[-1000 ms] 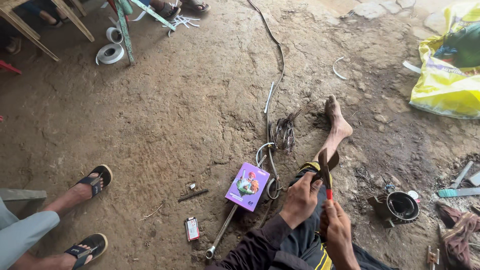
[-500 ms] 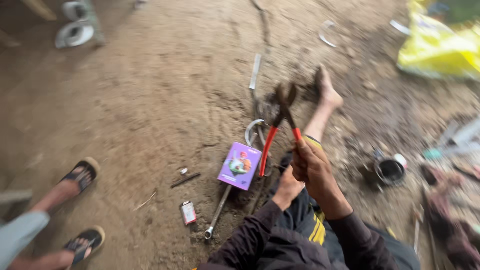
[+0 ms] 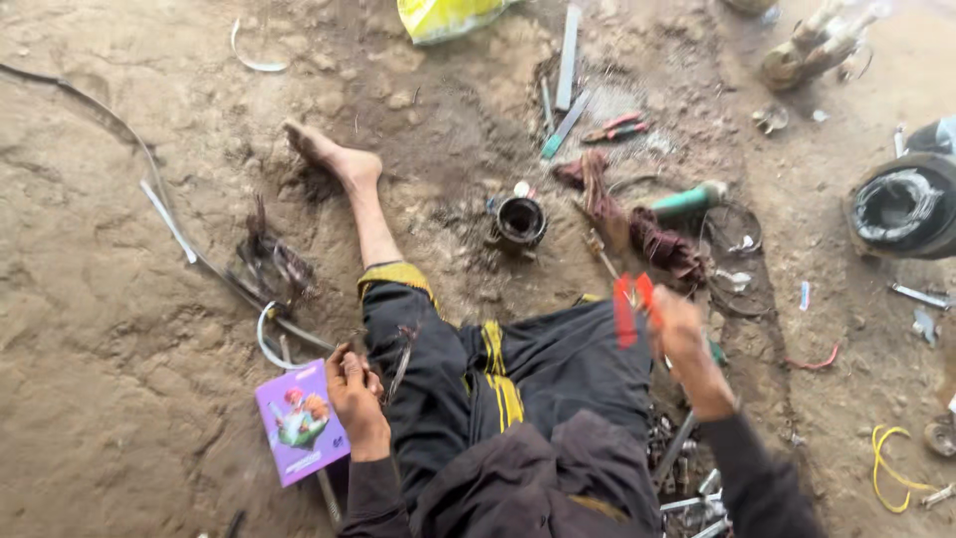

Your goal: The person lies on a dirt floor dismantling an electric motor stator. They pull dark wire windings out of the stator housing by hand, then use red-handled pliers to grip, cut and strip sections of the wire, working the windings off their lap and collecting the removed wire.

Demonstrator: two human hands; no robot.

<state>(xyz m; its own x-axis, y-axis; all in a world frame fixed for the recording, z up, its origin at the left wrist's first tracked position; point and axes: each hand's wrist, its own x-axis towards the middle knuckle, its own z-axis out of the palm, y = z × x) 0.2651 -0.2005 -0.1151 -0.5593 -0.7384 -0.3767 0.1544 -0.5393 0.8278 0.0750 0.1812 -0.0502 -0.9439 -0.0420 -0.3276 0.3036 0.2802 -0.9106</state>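
Bare brown earth makes the floor (image 3: 149,418) of this place, rough and lumpy, and the person sits directly on it with one bare foot (image 3: 329,154) stretched forward.

Right hand (image 3: 677,324) is lifted a little above the knee, and its fingers are closed around a pair of pliers with red handles (image 3: 629,304). Two red handles show just beside the fingers, and the long axis of the tool runs almost upright in the view, pointing away from the person toward the scattered tools; the metal nose is blurred and I cannot see it well.

Left hand (image 3: 354,394) rests low beside the thigh. Its fingers are curled, and something thin seems to be between them, but I cannot tell what it is. Just to the left of these fingers lies one flat purple card package (image 3: 299,423) with a colourful picture, and near above them one curved grey wire (image 3: 269,344) on the ground.

Beyond the right fingers I count one small round black metal part (image 3: 520,221), hollow like a cup, one green-handled tool (image 3: 687,201), and two bundles of dark reddish copper wire (image 3: 662,244). Far to the right of them lies one loop of yellow cord (image 3: 891,473).
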